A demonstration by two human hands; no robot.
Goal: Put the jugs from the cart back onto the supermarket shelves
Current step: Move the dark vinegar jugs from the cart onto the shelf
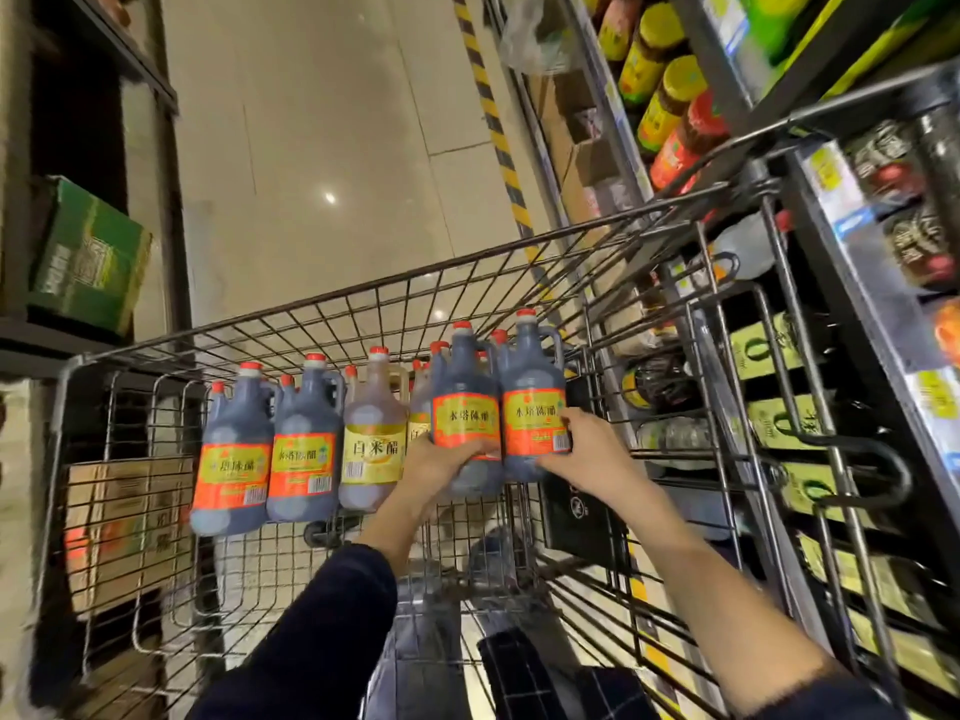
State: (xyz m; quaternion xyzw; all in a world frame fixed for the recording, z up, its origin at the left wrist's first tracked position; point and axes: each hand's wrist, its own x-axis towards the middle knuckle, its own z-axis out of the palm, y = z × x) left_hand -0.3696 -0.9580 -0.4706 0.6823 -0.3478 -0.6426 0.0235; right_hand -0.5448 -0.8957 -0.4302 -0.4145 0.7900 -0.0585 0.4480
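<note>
Left hand (441, 462) grips the lower body of a dark jug (464, 402), fingers curled round its base and thumb lying along the bottom edge of the orange label. Right hand (584, 449) grips a second dark jug (534, 397) the same way, fingertips pressed on the right edge of its label and thumb below it. These two jugs are upright, touching side by side, inside the cart (72, 366) near its right wall, and their red caps sit higher than the others'. Toward the cart's left wall stand two more dark jugs (231, 454) and (304, 444), then a pale jug with a yellow label (374, 439). Further red caps show behind them. Dark sleeves reach in over the cart's near end. A cardboard box (130, 527) shows through the cart's left wall. Right of the cart run the shelves (852, 262), holding yellow-lidded jars (660, 70) and boxed goods. Left of the cart a green carton (88, 257) sits on a dark rack. Beyond the cart's far end lies pale tiled floor (337, 122) with yellow-and-black striped tape (498, 132).
</note>
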